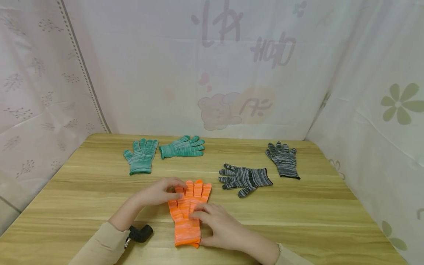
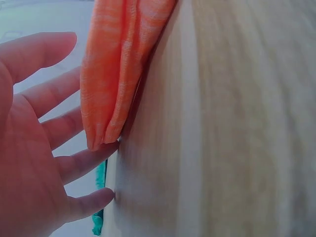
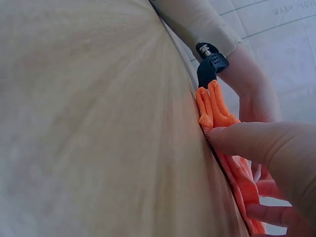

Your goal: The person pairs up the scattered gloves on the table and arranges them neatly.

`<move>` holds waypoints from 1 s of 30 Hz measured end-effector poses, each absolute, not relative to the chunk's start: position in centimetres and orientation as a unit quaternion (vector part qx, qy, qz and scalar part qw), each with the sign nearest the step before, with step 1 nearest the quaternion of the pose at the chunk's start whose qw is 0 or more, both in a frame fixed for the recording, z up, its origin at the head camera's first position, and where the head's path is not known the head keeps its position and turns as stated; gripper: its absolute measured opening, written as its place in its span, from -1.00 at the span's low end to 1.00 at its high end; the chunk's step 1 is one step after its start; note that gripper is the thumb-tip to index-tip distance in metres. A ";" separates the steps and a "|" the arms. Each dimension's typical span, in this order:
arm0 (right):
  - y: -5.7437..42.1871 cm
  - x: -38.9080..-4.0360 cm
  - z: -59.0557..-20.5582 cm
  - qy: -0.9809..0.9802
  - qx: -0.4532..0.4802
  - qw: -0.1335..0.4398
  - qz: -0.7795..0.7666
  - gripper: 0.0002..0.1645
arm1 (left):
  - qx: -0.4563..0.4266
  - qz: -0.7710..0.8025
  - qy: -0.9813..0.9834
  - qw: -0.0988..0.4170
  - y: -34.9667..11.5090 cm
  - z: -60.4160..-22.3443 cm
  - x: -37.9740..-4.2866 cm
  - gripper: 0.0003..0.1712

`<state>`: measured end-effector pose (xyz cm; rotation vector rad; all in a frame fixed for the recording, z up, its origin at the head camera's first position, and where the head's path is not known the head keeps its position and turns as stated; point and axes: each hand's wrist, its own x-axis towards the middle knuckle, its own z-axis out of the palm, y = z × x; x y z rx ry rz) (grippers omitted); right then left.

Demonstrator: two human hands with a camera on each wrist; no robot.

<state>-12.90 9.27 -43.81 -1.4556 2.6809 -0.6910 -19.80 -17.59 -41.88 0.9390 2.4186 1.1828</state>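
Left hand (image 1: 164,192), right hand (image 1: 220,229) at orange gloves (image 1: 186,211), fingers loosely spread, ungripping; best square cuffs (image 1: 187,239) before lifting.

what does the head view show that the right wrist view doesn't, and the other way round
Only the head view: two green gloves, two grey striped gloves and the bear print on the curtain.

Only the right wrist view: small lettering that reads "WARM FLOW", partly cut off at the picture's edge.

Both: the orange glove on the table, the left hand, the right hand, the black gadget at the left wrist, and some curtain.
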 end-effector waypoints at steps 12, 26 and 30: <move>9.8 -13.3 -43.8 0.884 -0.411 0.063 -0.213 -0.08 | 0.348 0.385 0.843 0.141 -17.5 -42.1 -19.8 -0.56; 9.9 -13.5 -43.7 0.891 -0.407 0.061 -0.192 -0.07 | 0.313 0.380 0.855 0.162 -17.6 -42.0 -19.7 -0.47; 9.9 -13.6 -43.8 0.892 -0.408 0.060 -0.187 -0.07 | 0.301 0.383 0.858 0.164 -17.6 -42.0 -19.7 -0.48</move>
